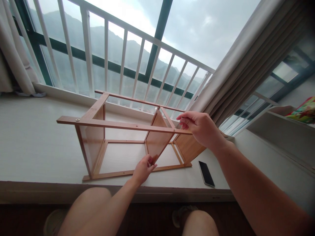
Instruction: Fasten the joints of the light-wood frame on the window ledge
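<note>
A wooden shelf rack (pixel 126 125) lies on its side on the white ledge, its slim rails joined by several cross panels. With fingers curled at the lower edge of the middle shelf panel (pixel 158 137), my left hand (pixel 142 170) grips that panel. My right hand (pixel 200 127) is over the upper front rail, thumb and fingers pinched together close to a small metal fitting (pixel 175 129) in the rail. Whatever sits in that pinch is too small to make out. Another round fitting (pixel 77 120) shows at the rail's left end.
A black phone (pixel 206 173) lies on the white ledge (pixel 36 141), right of the rack. Behind stand a white railing (pixel 124 62) and windows, with beige curtains (pixel 236 65) at both sides. My knees are below the ledge's front edge. A shelf unit (pixel 283 131) is at far right.
</note>
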Demonstrator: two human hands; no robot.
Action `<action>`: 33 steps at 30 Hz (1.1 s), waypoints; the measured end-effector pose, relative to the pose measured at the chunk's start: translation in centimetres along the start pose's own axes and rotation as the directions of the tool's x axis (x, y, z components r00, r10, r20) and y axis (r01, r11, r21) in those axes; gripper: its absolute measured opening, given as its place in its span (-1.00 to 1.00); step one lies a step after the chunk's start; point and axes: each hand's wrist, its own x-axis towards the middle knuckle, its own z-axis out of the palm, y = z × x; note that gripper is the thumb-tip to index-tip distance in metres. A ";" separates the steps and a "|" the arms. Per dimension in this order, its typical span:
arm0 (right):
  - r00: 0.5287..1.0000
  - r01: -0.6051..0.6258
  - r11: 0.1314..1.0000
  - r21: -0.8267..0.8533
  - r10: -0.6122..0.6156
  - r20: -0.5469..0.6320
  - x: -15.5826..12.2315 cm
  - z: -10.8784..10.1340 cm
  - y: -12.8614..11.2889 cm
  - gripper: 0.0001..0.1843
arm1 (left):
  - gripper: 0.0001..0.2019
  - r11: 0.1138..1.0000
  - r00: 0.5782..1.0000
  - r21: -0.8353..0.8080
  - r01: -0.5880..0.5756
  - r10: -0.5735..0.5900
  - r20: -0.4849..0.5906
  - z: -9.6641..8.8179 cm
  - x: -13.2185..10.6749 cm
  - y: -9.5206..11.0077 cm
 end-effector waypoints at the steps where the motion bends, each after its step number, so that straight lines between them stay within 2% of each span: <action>1: 1.000 0.014 1.000 -0.008 -0.014 -0.002 0.0 -0.1 0.0 -0.79 | -0.78 1.000 1.000 0.000 0.000 0.000 0.002 0.0 0.0 0.0; 13: 0.973 0.216 0.973 -0.087 -0.207 0.102 0.2 -0.8 0.4 -0.79 | -0.76 1.000 1.000 0.011 0.006 -0.006 0.008 0.1 0.1 -0.3; 21: 0.946 0.263 0.963 -0.056 -0.247 0.208 0.7 -1.6 0.2 -0.81 | -0.77 1.000 1.000 0.007 0.009 -0.009 0.006 0.1 0.1 -0.1; 25: 0.940 0.277 0.959 -0.060 -0.258 0.225 1.0 -1.6 0.0 -0.80 | -0.77 1.000 1.000 0.002 0.006 -0.006 0.005 0.0 0.1 0.1; 28: 0.960 0.230 0.967 -0.111 -0.206 0.191 1.3 -1.3 -0.3 -0.79 | -0.77 1.000 1.000 -0.004 0.006 -0.006 0.002 0.0 0.0 0.2; 31: 0.989 0.061 0.990 -0.126 -0.043 0.141 1.4 -0.8 -0.6 -0.75 | -0.78 1.000 1.000 -0.007 0.009 -0.009 -0.001 0.0 0.0 0.2; 33: 0.988 -0.060 0.994 -0.092 0.072 0.136 1.4 -0.5 -0.7 -0.68 | -0.78 1.000 1.000 -0.007 0.012 -0.012 -0.001 0.1 0.0 0.2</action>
